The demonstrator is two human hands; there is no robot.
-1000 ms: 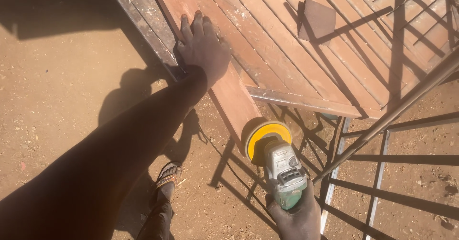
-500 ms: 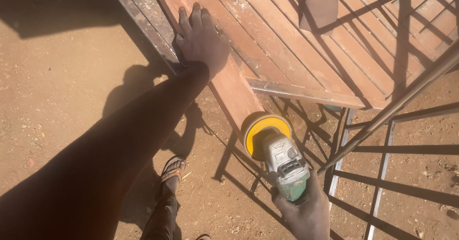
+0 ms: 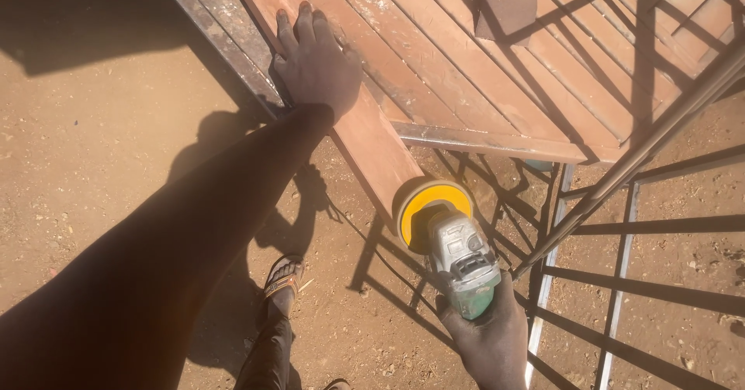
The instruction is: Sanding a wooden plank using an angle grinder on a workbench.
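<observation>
A reddish wooden plank (image 3: 372,145) is seen jutting past the near edge of a slatted wooden panel (image 3: 497,72), its long axis running from upper left to lower right, toward the person. The left hand (image 3: 314,64) is laid flat on the plank's far part, fingers spread and pressed down, just beside the dark metal frame rail (image 3: 225,41) along the panel's left edge. The right hand (image 3: 489,332) is wrapped closed around the grey-and-green body of an angle grinder (image 3: 458,258), whose yellow-backed sanding disc (image 3: 431,211) is set against the plank's free near end; whether it truly touches cannot be told. The plank's end thus lies straight ahead of the right hand, which is much the nearer of the two; the left hand sits farther up the same board.

A square of sandpaper (image 3: 506,6) is left near the panel's far edge, well apart from both hands. To the right, thin metal bars (image 3: 621,173) stand close to the grinder. To the left, bare dirt ground (image 3: 93,149) lies open, with a sandalled foot (image 3: 283,277) planted below the plank
</observation>
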